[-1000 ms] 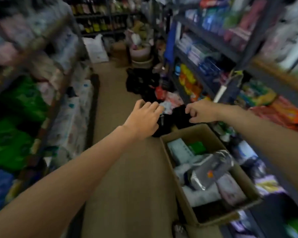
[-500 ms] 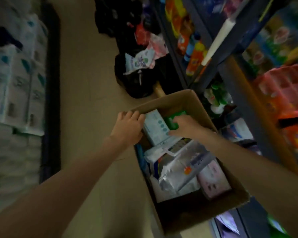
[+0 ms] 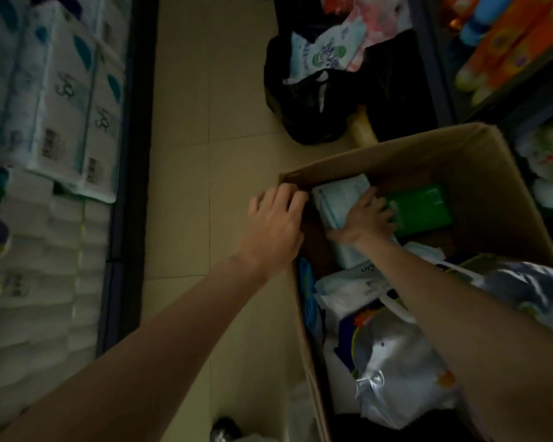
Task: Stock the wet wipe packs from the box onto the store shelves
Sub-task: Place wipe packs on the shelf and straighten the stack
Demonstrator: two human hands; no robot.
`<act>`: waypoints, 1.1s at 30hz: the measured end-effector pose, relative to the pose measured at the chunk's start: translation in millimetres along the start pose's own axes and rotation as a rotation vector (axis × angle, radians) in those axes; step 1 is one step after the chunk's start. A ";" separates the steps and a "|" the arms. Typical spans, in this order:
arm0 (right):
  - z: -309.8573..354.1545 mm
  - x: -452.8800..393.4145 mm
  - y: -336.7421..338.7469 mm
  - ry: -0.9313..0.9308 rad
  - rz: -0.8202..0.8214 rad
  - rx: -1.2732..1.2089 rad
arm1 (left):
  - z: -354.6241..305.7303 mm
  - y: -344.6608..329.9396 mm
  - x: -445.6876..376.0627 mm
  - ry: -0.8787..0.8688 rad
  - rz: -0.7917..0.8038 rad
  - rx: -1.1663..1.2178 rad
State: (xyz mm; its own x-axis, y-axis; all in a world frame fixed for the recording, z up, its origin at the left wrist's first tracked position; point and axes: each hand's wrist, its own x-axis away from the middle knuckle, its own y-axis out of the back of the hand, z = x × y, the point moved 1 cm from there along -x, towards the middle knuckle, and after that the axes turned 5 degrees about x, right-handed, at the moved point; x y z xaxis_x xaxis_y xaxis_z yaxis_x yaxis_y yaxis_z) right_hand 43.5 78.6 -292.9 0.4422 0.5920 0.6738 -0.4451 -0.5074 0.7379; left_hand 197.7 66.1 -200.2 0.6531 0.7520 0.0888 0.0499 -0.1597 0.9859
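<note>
The left third of the frame is filled by white, plastic-wrapped bundles of paper rolls (image 3: 61, 122), soft-cornered and glossy, stacked on a dark-framed shelf (image 3: 131, 186). Down the centre a band of matt beige floor tiles (image 3: 186, 154) is seen. The lower right is occupied by an open brown cardboard box (image 3: 479, 173), its walls stiff and its rim creased, and it is crowded with wet wipe packs and other soft goods. A crinkled silver foil pouch (image 3: 396, 378) is seen near the bottom, with a slack black plastic bag (image 3: 304, 103) at upper centre, outside the box. At the far end of the box a pale blue-and-white wet wipe pack (image 3: 339, 199) is found beside a flat green pack (image 3: 425, 205). The near-left corner of the box rim is gripped by the left hand (image 3: 275, 231), its fingers curled over the cardboard edge. The right hand (image 3: 364, 221) is laid on the pale pack, fingers spread narrowly; whether the pack is clasped underneath cannot be told. It is judged that the slick film could slip from a shallow grip, that the pack could catch on the crowded neighbours while being lifted, or that the green pack could be taken by mistake in the dim light.
</note>
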 end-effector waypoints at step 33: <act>358.4 734.1 330.5 1.297 -0.962 -0.534 | 249.7 631.5 456.6 0.458 -1.127 0.723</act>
State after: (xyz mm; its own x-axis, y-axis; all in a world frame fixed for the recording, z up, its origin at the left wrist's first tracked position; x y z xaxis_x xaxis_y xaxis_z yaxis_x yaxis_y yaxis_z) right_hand 500.2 121.1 459.7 -0.0705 0.7589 -0.6474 -0.7282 0.4044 0.5534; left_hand 716.1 148.9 427.5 -0.2884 0.8101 -0.5104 0.8342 0.4742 0.2813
